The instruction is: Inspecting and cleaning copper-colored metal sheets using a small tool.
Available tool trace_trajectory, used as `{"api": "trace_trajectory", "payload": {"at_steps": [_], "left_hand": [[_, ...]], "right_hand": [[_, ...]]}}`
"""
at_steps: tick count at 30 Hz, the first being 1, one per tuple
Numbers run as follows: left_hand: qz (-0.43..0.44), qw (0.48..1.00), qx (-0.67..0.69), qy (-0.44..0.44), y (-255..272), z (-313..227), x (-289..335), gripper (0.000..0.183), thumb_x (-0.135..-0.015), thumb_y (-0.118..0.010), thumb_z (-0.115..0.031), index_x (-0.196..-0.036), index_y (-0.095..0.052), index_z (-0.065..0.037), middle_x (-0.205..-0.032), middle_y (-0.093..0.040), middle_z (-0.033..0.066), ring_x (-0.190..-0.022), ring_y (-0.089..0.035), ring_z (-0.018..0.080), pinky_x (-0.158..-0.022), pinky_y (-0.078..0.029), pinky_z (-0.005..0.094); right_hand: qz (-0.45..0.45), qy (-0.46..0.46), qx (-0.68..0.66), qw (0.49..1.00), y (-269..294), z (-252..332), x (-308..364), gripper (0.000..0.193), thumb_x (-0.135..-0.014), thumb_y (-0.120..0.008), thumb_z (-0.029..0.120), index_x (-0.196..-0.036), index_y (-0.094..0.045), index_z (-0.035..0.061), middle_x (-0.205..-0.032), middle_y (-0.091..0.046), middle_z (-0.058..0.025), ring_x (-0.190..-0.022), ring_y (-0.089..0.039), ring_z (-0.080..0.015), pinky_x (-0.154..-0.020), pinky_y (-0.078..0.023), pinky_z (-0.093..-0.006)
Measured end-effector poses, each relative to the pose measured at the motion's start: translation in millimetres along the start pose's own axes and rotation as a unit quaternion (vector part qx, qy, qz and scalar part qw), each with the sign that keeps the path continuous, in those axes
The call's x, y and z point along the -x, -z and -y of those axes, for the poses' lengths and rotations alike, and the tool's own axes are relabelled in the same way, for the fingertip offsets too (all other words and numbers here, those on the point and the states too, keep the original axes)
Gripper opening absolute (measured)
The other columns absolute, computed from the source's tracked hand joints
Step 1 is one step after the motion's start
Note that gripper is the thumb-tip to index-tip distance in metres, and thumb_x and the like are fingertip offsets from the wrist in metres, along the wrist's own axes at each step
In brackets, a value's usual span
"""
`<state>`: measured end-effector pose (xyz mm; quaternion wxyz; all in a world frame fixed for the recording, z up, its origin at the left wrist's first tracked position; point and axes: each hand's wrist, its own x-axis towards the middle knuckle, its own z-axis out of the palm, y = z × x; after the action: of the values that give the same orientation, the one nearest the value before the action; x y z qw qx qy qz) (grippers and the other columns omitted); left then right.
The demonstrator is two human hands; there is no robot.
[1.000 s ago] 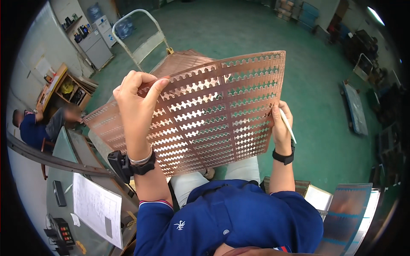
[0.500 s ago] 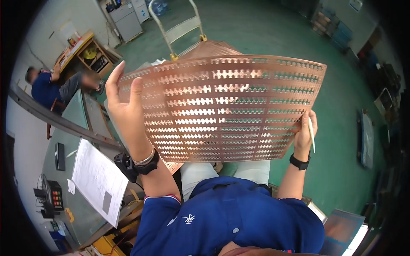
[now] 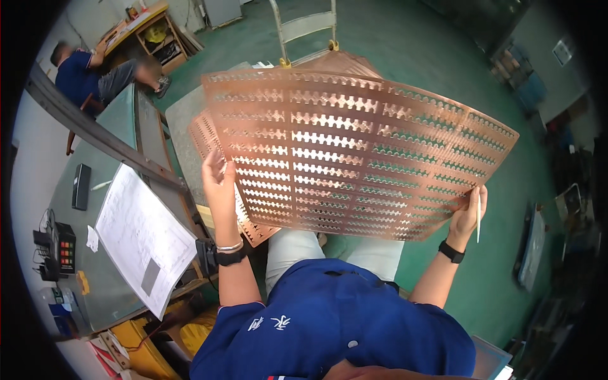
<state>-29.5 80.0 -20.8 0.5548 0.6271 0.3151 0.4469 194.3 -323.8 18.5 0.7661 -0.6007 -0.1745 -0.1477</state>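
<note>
A large, thin copper-coloured sheet (image 3: 335, 111), punched with rows of toothed slots, is held up tilted before me. At its left edge my left hand (image 3: 219, 190) is closed, thumb and curled fingers at the rim. My right hand (image 3: 467, 218) grips the lower right edge, and a slim white pen-like stick (image 3: 479, 225) sticks out from its fingers. Behind the left edge, partly hidden, shows another punched copper sheet (image 3: 204, 132). Beyond the held sheet, a stack of copper sheets (image 3: 339, 62) lies by a trolley.
The white trolley handle (image 3: 308, 28) stands ahead. To my left is a glass-topped table (image 3: 82, 244) with a large paper sheet (image 3: 142, 234), a black box with coloured buttons (image 3: 63, 247) and a metal rail (image 3: 107, 136). A seated person (image 3: 82, 73) is at a far desk.
My left hand, raised with spread fingers before, has come down and closed at the sheet's left edge. The sheet has shifted right and its right side tilts lower. The whole view has turned slightly.
</note>
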Motion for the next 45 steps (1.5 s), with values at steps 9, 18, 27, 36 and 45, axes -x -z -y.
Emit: {"api": "trace_trajectory", "payload": {"at_steps": [9, 18, 27, 36, 45], "left_hand": [[0.068, 0.994, 0.006, 0.083, 7, 37, 28, 0.041, -0.088, -0.058, -0.016, -0.122, -0.044, 0.003, -0.114, -0.055, 0.0148, -0.100, -0.055, 0.0207, -0.082, -0.047, 0.0313], [0.060, 0.984, 0.097, 0.138, -1, 39, 23, 0.013, -0.089, -0.055, -0.010, -0.094, -0.059, 0.001, -0.083, -0.061, 0.0015, -0.075, -0.054, 0.0071, -0.069, -0.043, 0.0209], [0.104, 0.978, 0.150, 0.099, 3, 35, 21, 0.008, -0.089, -0.055, -0.009, -0.090, -0.058, -0.001, -0.079, -0.060, 0.0011, -0.070, -0.053, 0.0066, -0.065, -0.043, 0.0201], [0.136, 0.955, 0.241, 0.109, 3, 46, 12, 0.006, -0.090, -0.056, -0.010, -0.085, -0.056, -0.006, -0.078, -0.058, 0.0006, -0.072, -0.050, 0.0083, -0.068, -0.041, 0.0217], [0.149, 0.943, 0.279, 0.106, 4, 31, -1, 0.005, -0.089, -0.057, -0.013, -0.087, -0.058, -0.008, -0.083, -0.060, 0.0000, -0.074, -0.053, 0.0086, -0.069, -0.043, 0.0212]], "right_hand": [[-0.027, -0.023, 0.011, 0.999, -2, 0, 5, 0.022, -0.092, -0.051, 0.018, -0.103, -0.056, 0.0002, -0.093, -0.059, -0.0028, -0.085, -0.054, -0.0101, -0.077, -0.042, -0.0250], [-0.037, -0.068, 0.043, 0.996, 10, -8, -1, 0.023, -0.092, -0.052, 0.019, -0.106, -0.056, 0.0005, -0.091, -0.057, -0.0021, -0.083, -0.053, -0.0095, -0.074, -0.043, -0.0230], [-0.039, -0.069, -0.018, 0.997, 27, -23, -8, 0.022, -0.092, -0.052, 0.014, -0.107, -0.056, -0.0008, -0.096, -0.059, -0.0036, -0.087, -0.055, -0.0099, -0.075, -0.046, -0.0224], [0.012, -0.103, -0.004, 0.995, 29, -18, -13, 0.031, -0.093, -0.050, 0.015, -0.116, -0.052, -0.0038, -0.109, -0.059, -0.0092, -0.101, -0.053, -0.0138, -0.087, -0.043, -0.0262], [0.116, -0.202, 0.043, 0.971, 66, -35, -10, 0.035, -0.092, -0.051, 0.021, -0.119, -0.051, -0.0010, -0.099, -0.062, -0.0051, -0.085, -0.060, -0.0102, -0.069, -0.050, -0.0230]]}}
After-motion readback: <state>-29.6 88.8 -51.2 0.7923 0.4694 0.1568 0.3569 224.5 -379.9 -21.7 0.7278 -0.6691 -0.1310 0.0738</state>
